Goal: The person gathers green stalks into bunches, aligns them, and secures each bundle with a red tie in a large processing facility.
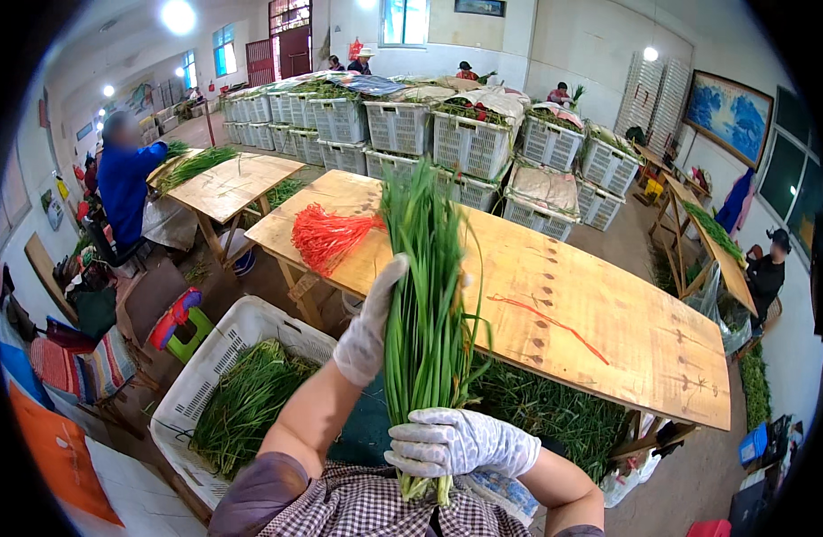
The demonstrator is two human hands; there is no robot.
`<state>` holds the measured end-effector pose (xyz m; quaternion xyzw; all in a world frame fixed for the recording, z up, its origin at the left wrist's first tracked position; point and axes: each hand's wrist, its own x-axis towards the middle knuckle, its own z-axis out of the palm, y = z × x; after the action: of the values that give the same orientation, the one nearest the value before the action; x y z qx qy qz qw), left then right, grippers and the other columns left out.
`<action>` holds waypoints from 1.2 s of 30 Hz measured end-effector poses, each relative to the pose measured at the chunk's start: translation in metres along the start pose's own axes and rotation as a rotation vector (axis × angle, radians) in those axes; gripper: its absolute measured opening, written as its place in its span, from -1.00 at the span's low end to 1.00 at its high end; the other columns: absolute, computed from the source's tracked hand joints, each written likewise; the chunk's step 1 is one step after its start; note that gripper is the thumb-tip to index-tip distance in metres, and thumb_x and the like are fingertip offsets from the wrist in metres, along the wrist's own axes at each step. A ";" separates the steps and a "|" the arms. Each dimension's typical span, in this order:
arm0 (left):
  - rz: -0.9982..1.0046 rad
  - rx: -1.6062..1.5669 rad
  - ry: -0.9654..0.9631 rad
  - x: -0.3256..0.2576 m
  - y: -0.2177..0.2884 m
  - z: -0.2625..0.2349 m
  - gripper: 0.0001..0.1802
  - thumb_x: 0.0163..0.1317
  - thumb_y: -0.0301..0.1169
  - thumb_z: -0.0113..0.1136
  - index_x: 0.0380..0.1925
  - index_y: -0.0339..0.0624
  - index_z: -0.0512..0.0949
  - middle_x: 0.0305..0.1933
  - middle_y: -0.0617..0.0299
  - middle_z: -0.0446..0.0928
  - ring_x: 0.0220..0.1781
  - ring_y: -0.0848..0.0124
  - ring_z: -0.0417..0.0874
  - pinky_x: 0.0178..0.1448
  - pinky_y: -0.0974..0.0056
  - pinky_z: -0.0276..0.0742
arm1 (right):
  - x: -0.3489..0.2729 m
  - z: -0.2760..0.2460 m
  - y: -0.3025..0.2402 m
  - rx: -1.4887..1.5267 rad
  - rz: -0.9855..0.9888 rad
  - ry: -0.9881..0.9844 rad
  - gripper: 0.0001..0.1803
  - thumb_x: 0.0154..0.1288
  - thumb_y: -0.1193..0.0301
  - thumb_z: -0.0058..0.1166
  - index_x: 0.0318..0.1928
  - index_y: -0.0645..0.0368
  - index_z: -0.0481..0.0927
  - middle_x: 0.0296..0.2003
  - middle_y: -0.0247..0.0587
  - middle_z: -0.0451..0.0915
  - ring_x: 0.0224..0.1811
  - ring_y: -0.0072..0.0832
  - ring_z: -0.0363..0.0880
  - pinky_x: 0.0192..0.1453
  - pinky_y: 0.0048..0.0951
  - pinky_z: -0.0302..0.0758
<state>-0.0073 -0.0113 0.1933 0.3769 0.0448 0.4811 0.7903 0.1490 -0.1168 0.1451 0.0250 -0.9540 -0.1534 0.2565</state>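
Upright in front of my chest is a long bunch of green garlic chives [422, 304], its leaf tips up and its pale stem ends down. My right hand [461, 443], in a thin whitish glove, wraps round the lower stems with its fingers across the front. My left hand [374, 322], gloved the same way, holds the bunch's left side higher up; most of its fingers are hidden behind the leaves. Behind the bunch stands a wooden table [555, 304]. A pile of red ties [331, 237] lies on its left part, and one loose red tie [555, 324] lies farther right.
A white plastic crate [192, 385] with loose greens sits at my left. More greens [546, 412] lie under the table's near edge. Stacked white crates [470, 143] fill the room beyond. A person in blue [130, 188] works at another table [233, 183]; another person [767, 277] sits far right.
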 end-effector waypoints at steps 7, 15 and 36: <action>0.203 0.781 0.215 0.078 0.106 0.040 -0.77 0.07 -0.38 0.35 -0.30 -0.24 0.59 -0.47 0.29 0.56 -0.50 0.49 0.60 -0.36 0.38 0.59 | -0.004 -0.035 0.064 -0.456 0.443 -0.170 -0.07 -0.10 0.39 0.29 0.39 -0.19 0.27 0.25 -0.34 0.34 0.36 -0.26 0.26 0.46 -0.02 0.12; 0.861 1.160 0.039 0.166 0.124 -0.002 -0.52 -0.06 -0.40 0.52 -0.11 -0.18 0.53 -0.20 0.29 0.62 -0.16 0.44 0.62 -0.04 0.33 0.61 | 0.028 -0.062 0.211 0.330 0.815 0.764 0.36 -0.22 0.18 0.55 0.51 0.07 -0.12 0.51 -0.10 -0.10 0.50 -0.24 0.03 0.55 -0.18 -0.01; 0.946 0.731 0.333 0.194 0.180 -0.110 0.23 -0.23 -0.14 0.62 0.41 -0.23 0.07 0.43 -0.14 0.15 0.48 0.13 0.16 0.51 0.12 0.11 | 0.004 0.058 0.343 0.729 1.236 1.064 -0.57 0.01 0.63 0.35 -0.04 0.20 0.57 -0.21 -0.32 0.63 -0.25 -0.54 0.56 -0.14 -0.47 0.55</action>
<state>-0.0822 0.2489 0.2861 0.5220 0.1575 0.7852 0.2935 0.1273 0.2251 0.2039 -0.3458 -0.5413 0.3571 0.6782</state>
